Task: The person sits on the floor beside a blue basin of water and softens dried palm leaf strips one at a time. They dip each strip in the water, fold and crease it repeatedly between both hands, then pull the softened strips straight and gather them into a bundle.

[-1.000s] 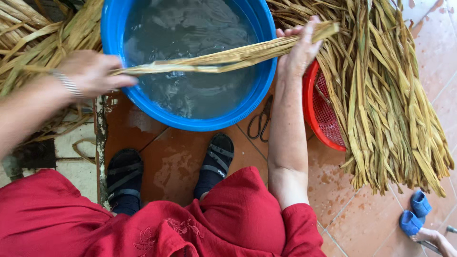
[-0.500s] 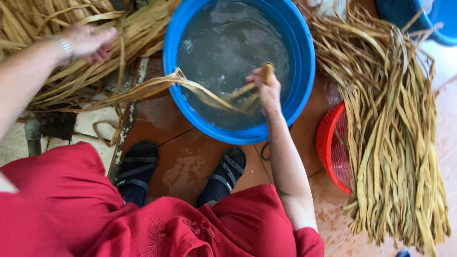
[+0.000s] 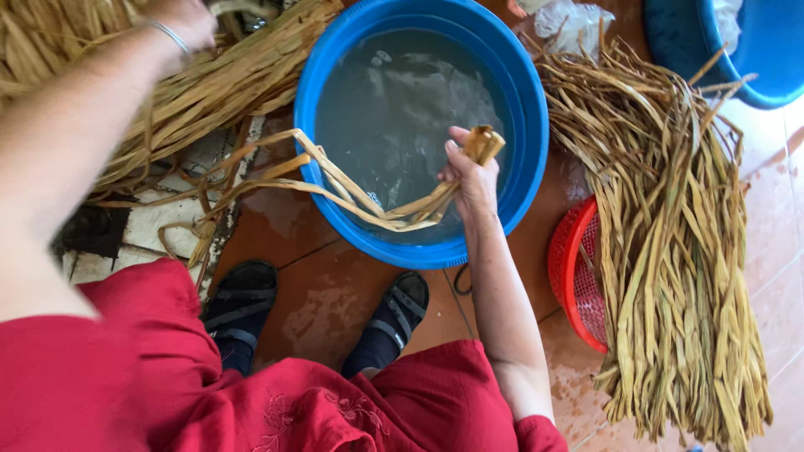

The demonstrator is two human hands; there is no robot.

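Bundle of dried leaf strips (image 3: 368,197) droops over near rim of blue basin (image 3: 528,167), loose ends trailing left onto the floor. Right hand (image 3: 469,172) fist-closed around 1 end of the bundle, above the water, forearm reaching straight out from the body. Left hand (image 3: 180,18) stretched far up-left onto the leaf pile (image 3: 218,88), grip cut off by frame edge, can't tell. Red basket (image 3: 574,276) at right under another leaf heap (image 3: 670,251).

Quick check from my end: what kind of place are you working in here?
Probably a home yard or porch used for handcraft: wet terracotta floor tiles, a blue basin of water, and piles of dried leaf strips. The right hand grips one bundle over the basin.
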